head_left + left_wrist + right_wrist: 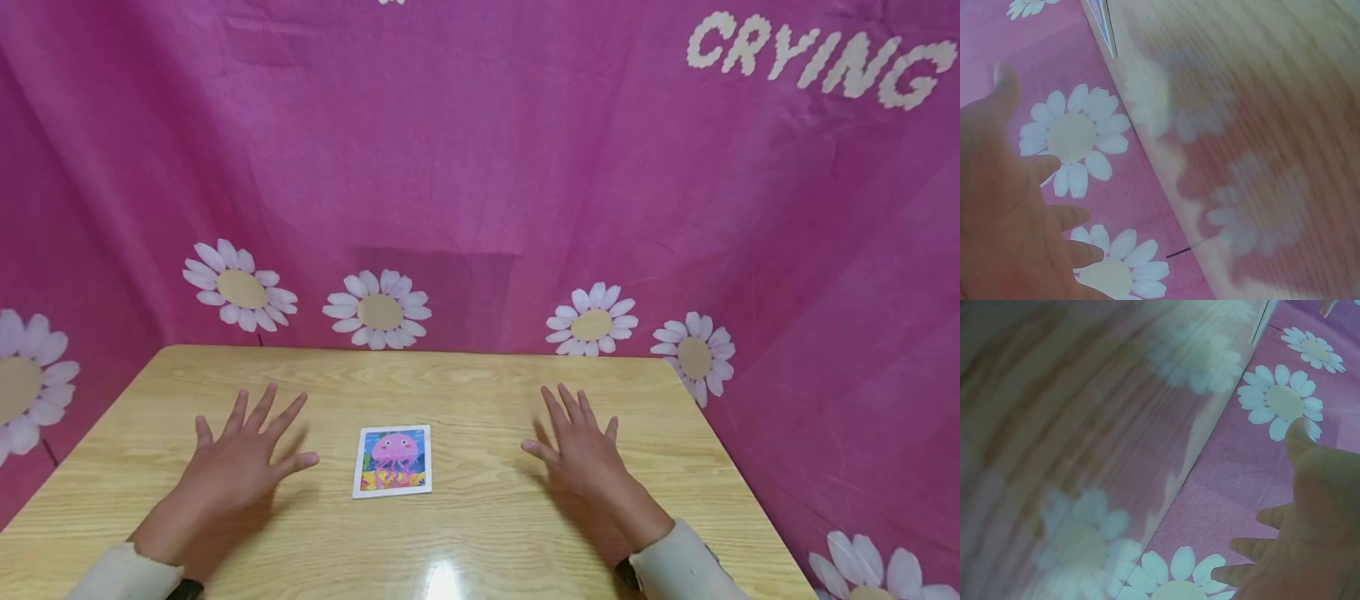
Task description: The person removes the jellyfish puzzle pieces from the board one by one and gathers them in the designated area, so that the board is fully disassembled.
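Note:
A square picture with a white border [392, 462] lies flat on the wooden table, showing a pink jellyfish over a blue and yellow sea scene. To its left my left hand [238, 461] is held palm down over the table, fingers spread, holding nothing. On the other side my right hand [587, 454] hovers in the same way, its fingers apart and nothing in it. Both hands cast shadows on the wood. The left wrist view has the left palm [1004, 212] at its left; the right palm [1316, 519] fills the right wrist view's lower right.
The light wooden table [480, 400] has rounded far corners and a bright glare near its front. Behind and beside it hangs a magenta cloth [450, 150] with white daisies and the letters CRYING [821, 58].

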Demonstrator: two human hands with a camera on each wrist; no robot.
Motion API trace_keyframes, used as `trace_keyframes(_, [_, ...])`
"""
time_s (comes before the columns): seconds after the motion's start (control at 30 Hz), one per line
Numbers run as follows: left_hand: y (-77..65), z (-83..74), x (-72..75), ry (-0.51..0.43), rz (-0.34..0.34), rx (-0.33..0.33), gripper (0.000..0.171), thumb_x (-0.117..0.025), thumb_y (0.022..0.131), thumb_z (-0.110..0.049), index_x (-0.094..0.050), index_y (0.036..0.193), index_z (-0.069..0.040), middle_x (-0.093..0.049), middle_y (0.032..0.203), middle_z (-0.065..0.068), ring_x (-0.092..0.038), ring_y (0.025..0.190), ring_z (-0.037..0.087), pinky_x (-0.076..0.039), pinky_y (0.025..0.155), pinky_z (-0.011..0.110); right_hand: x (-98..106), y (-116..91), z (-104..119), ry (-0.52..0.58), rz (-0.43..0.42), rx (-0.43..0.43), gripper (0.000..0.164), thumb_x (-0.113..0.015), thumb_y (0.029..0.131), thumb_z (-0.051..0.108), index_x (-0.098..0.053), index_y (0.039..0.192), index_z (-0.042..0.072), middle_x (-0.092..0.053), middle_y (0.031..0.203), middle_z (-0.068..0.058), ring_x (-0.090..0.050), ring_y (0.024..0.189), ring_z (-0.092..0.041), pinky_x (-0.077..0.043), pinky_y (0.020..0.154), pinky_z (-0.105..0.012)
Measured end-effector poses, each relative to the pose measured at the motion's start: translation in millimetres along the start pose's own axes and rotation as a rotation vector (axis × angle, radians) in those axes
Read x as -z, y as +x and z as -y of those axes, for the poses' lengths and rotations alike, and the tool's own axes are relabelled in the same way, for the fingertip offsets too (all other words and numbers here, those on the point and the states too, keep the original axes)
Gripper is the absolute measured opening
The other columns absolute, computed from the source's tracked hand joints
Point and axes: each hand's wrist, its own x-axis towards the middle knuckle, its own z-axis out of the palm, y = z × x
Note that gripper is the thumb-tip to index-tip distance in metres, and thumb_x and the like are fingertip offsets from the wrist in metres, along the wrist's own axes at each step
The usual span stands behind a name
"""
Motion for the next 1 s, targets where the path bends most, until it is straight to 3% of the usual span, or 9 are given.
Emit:
trace_keyframes(0.5, [0.1, -6.0, -3.7, 0.015, -0.004, -0.028, 0.087, -0.052, 0.095, -0.073, -0.022, 0.166, -0.032, -0.011, 0.171, 0.021, -0.005, 0.151, 0.059, 0.003, 0.1, 0.09, -0.9, 1.9, 1.0, 0.013, -0.001, 0.005, 0.088, -0.065, 0.096, 0.057, -0.026, 0.165, 0.018, -0.023, 0.17, -0.015, -0.013, 0.157, -0.045, -0.01, 0.105, -0.088])
trace_keyframes(1.0, [-3.9, -26.4, -15.8, -0.003, 0.005, -0.103, 0.08, -0.056, 0.096, -0.069, -0.034, 0.162, -0.031, -0.023, 0.169, 0.019, -0.014, 0.152, 0.055, -0.002, 0.102, 0.09, -6.2, 11.3, 17.0, 0.039, 0.033, 0.034, 0.09, -0.064, 0.096, 0.06, -0.024, 0.165, 0.02, -0.022, 0.171, -0.013, -0.013, 0.158, -0.042, -0.01, 0.107, -0.086])
